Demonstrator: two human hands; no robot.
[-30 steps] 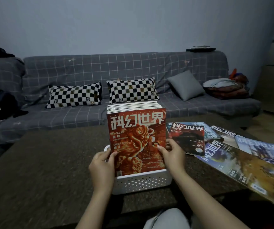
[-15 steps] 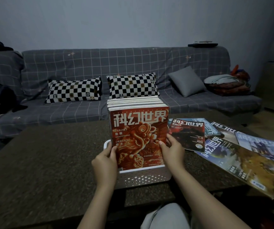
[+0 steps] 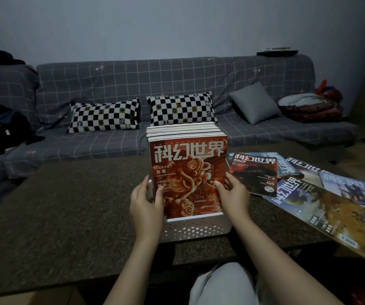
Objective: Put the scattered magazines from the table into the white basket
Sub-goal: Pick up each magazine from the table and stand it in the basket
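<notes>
A white perforated basket [image 3: 196,228] stands on the dark table [image 3: 67,216] in front of me, packed with upright magazines. The frontmost is a red magazine [image 3: 188,172] with a lion figure on its cover, its lower edge inside the basket. My left hand [image 3: 146,208] grips its left edge and my right hand [image 3: 234,197] grips its right edge. To the right, several magazines lie scattered flat: a dark red one [image 3: 254,175], a blue-and-yellow one [image 3: 327,212] and others overlapping behind them.
A grey checked sofa [image 3: 111,80] runs behind the table, with two chequered pillows [image 3: 104,116], a grey cushion [image 3: 254,103] and folded cloth [image 3: 309,107]. The blue-and-yellow magazine hangs over the table's right front edge. My knee [image 3: 223,285] is below the table.
The red magazine has slid a little lower into the basket with both hands still on its edges. The camera has tilted slightly, shifting the scene.
</notes>
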